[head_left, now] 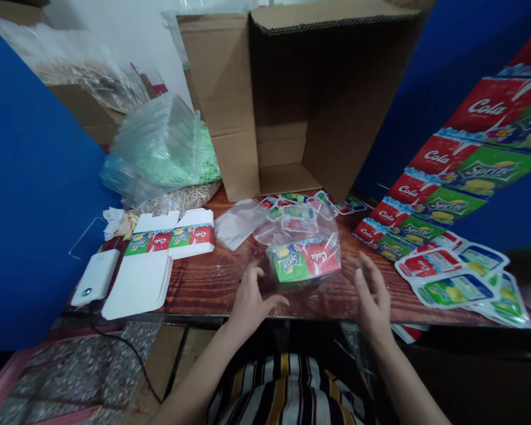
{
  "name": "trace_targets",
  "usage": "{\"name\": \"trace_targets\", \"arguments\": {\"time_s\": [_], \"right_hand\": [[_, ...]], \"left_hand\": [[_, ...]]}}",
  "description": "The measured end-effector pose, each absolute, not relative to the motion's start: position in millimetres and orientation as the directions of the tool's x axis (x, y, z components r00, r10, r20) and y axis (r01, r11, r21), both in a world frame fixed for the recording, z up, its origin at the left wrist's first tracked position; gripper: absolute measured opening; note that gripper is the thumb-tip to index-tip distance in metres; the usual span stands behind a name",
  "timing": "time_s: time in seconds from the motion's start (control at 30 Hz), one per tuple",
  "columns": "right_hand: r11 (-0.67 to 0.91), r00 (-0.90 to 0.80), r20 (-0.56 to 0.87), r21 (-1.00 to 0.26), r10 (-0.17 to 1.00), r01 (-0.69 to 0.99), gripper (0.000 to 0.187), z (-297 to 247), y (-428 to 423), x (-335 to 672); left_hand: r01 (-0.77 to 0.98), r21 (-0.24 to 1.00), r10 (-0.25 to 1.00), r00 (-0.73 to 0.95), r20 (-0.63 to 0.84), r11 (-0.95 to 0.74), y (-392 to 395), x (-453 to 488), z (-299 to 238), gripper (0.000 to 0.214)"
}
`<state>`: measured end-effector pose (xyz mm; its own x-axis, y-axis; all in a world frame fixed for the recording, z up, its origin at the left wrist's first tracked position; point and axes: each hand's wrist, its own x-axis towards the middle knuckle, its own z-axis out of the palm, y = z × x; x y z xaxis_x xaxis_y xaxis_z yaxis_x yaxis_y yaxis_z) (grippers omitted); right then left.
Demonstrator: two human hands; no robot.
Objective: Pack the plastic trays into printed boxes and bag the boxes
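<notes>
Left hand (252, 295) and right hand (374, 292) open and empty, fingers spread, palms inward, either side of green and red paper box (304, 261) in clear plastic bag (274, 236), near front edge of table (203, 283).

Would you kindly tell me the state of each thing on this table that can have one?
Cardboard box: open, lying on its side, mouth toward the person.
Clear bag: holds the small box; whether it is sealed cannot be told.
Small printed box: assembled, inside the bag.
Flat carton: unfolded, lying flat.
Printed sheets: flat, overlapping in a row.
Left hand: open, holding nothing, beside the bag.
Right hand: open, holding nothing, apart from the bag.
</notes>
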<state>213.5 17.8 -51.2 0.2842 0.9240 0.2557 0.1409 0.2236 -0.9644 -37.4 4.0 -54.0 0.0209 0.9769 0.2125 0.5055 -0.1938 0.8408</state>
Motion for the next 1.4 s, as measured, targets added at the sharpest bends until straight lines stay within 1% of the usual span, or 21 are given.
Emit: {"name": "trace_targets", "arguments": {"time_s": [0.03,0.07,0.13,0.17,0.23,0.27,0.4,0.5,0.53,0.6,0.67,0.7,0.77,0.83,0.87,0.93,1.0,1.07,1.13,1.27,1.4], "right_hand": [[0.232,0.274,0.248,-0.969,0.929,0.089,0.057,-46.8,22.0,211.6],[0.228,0.243,0.238,-0.971,0.94,0.072,0.06,-43.7,26.3,208.1],[0.198,0.171,0.222,-0.969,0.96,0.15,0.069,-41.6,32.8,197.5],[0.186,0.147,0.221,-0.958,0.964,0.218,0.072,-42.3,34.3,191.1],[0.194,0.148,0.252,-0.926,0.956,0.323,0.072,-45.9,33.8,178.9],[0.209,0.159,0.276,-0.915,0.948,0.344,0.071,-48.6,32.6,174.1],[0.234,0.203,0.316,-0.908,0.927,0.348,0.073,-65.2,28.6,166.9],[0.188,0.203,0.269,-0.92,0.941,0.344,0.071,-83.8,27.1,172.6],[0.172,0.182,0.246,-0.922,0.952,0.347,0.069,-89.6,26.0,176.3],[0.166,0.082,0.206,-0.922,0.975,0.349,0.066,-97.3,23.2,185.7],[0.195,-0.004,0.205,-0.926,0.979,0.322,0.063,-97.8,22.1,195.4],[0.224,-0.003,0.233,-0.93,0.973,0.29,0.063,-95.3,23.2,199.2],[0.285,0.067,0.303,-0.937,0.95,0.202,0.068,-86.7,29.6,202.7],[0.31,0.101,0.322,-0.943,0.941,0.118,0.072,-77.3,39.6,200.1],[0.3,0.081,0.308,-0.949,0.948,0.091,0.074,-73.8,44.5,197.2],[0.268,0.038,0.273,-0.959,0.961,0.092,0.074,-71.1,50.9,190.7],[0.258,0.057,0.268,-0.956,0.962,0.141,0.071,-74.7,51.3,186.8],[0.243,0.075,0.262,-0.95,0.962,0.198,0.068,-82.8,46.6,187.2],[0.204,0.044,0.221,-0.948,0.974,0.244,0.065,-92.0,39.9,190.7],[0.127,-0.024,0.125,-0.944,0.992,0.306,0.066,-101.8,31.2,196.9],[0.098,-0.044,0.088,-0.941,0.995,0.325,0.066,-86.6,34.9,195.7]], "left_hand": [[0.375,0.902,0.968,-0.043,0.248,-0.215,5.9,-31.2,-50.0,0.084],[0.237,0.938,0.957,-0.084,0.278,-0.252,7.7,-22.6,-47.3,0.097],[0.029,0.954,0.946,-0.121,0.301,-0.3,10.8,-1.8,-45.7,0.114],[-0.017,0.956,0.947,-0.137,0.289,-0.294,11.9,8.4,-46.6,0.117],[-0.02,0.965,0.951,-0.18,0.252,-0.26,13.3,24.3,-50.2,0.116],[-0.003,0.97,0.95,-0.203,0.237,-0.243,13.8,29.1,-52.7,0.113],[0.047,0.977,0.947,-0.241,0.215,-0.21,15.5,32.9,-66.1,0.104],[0.082,0.974,0.942,-0.247,0.227,-0.213,15.2,30.2,-80.1,0.102],[0.092,0.974,0.945,-0.241,0.223,-0.206,14.4,28.5,-84.5,0.102],[0.099,0.978,0.96,-0.195,0.199,-0.183,12.1,22.6,-90.3,0.104],[0.092,0.98,0.973,-0.135,0.188,-0.177,10.6,13.6,-88.5,0.11],[0.088,0.978,0.973,-0.116,0.198,-0.189,10.9,8.9,-84.4,0.114],[0.067,0.967,0.961,-0.11,0.253,-0.247,13.9,1.7,-71.4,0.122],[0.022,0.952,0.947,-0.099,0.307,-0.306,19.6,0.5,-57.9,0.125],[0.001,0.948,0.944,-0.091,0.317,-0.318,22.6,2.2,-53.4,0.124],[-0.027,0.953,0.95,-0.091,0.298,-0.301,27.3,8.2,-51.6,0.12],[-0.052,0.966,0.962,-0.114,0.247,-0.254,29.4,13.9,-59.0,0.119],[-0.087,0.975,0.973,-0.128,0.193,-0.205,29.6,16.7,-71.9,0.123],[-0.096,0.982,0.98,-0.129,0.151,-0.164,29.3,16.2,-85.4,0.125],[-0.109,0.985,0.987,-0.106,0.12,-0.132,30.1,12.9,-101.6,0.113],[-0.081,0.992,0.988,-0.128,0.083,-0.094,36.9,11.1,-90.0,0.105]]}}
